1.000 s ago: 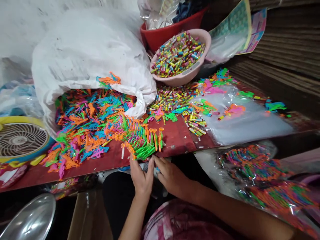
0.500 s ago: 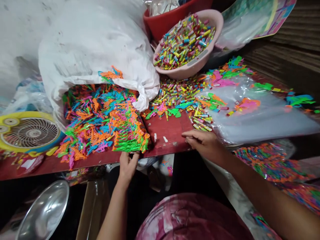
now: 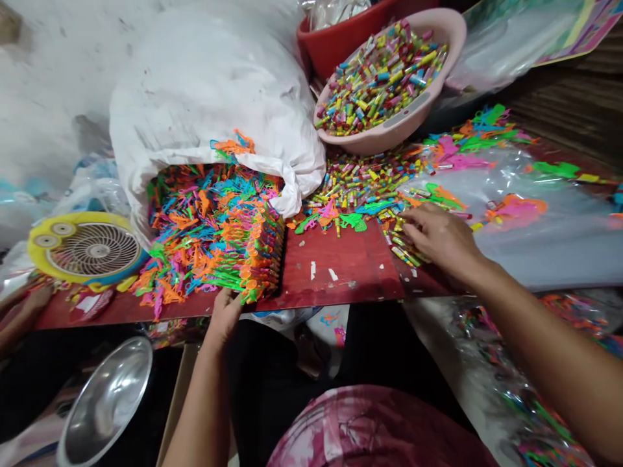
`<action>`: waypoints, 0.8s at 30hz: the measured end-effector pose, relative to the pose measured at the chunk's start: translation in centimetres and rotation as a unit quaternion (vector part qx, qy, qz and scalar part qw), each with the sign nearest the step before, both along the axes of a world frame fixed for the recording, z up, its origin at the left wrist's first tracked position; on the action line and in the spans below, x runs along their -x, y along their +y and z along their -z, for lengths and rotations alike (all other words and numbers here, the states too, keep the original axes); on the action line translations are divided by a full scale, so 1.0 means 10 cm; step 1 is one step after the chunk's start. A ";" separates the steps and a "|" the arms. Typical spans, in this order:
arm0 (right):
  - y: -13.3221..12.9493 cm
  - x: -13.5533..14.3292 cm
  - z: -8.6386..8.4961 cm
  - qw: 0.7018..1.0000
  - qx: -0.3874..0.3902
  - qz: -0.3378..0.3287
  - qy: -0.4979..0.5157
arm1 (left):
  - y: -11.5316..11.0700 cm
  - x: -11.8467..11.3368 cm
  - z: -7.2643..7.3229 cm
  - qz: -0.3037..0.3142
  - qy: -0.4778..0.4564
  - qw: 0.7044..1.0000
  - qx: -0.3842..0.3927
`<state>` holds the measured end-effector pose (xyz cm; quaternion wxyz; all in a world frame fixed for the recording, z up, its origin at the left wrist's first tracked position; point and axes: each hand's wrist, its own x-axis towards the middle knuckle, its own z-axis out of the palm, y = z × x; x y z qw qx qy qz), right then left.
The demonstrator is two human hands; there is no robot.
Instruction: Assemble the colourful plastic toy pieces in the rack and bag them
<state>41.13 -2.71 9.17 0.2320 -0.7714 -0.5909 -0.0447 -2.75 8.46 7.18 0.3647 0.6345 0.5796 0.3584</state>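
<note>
My left hand (image 3: 226, 316) grips the front end of a packed row of small plastic toys (image 3: 257, 259) at the table's near edge; its fingertips are partly hidden there. The toys are orange, green, pink and blue, and the row leans against a loose heap of the same toys (image 3: 182, 227). My right hand (image 3: 440, 241) is over the small striped tubes (image 3: 402, 250), fingers slightly bent and a little apart, with nothing visible in them. Close by it, a few loose toys lie among the tubes, including a green one (image 3: 353, 222).
Behind stand a white sack (image 3: 209, 84) and a pink basin (image 3: 450, 52) full of tubes. At right lie clear plastic bags (image 3: 540, 256). A yellow fan (image 3: 41, 253) is at left, with another person's hand (image 3: 36, 301) beside it. A metal bowl (image 3: 104, 408) sits below the table.
My left hand and the row of toys have shifted left, and the row has turned. My right hand has moved forward onto the tubes. Another person's hand has appeared at the left.
</note>
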 end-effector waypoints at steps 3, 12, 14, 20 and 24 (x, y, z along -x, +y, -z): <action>0.10 -0.04 -0.05 0.997 0.053 0.031 -0.053 | -0.15 -0.04 0.02 -0.005 -0.006 1.000 -0.016; 0.17 0.04 -0.15 0.993 0.074 0.047 -0.079 | -0.64 -0.19 -0.30 -0.180 -0.005 0.933 -0.310; 0.18 0.23 -0.14 0.999 -0.004 0.005 -0.041 | -0.66 -0.27 -0.52 -0.137 0.095 0.921 -0.351; 0.35 1.29 0.04 0.945 -0.020 -0.273 0.181 | -0.52 -0.54 -0.96 -0.005 0.244 0.907 -0.343; 0.48 1.80 0.04 0.935 0.006 -0.289 0.204 | -0.42 -0.59 -1.07 0.051 0.293 0.911 -0.286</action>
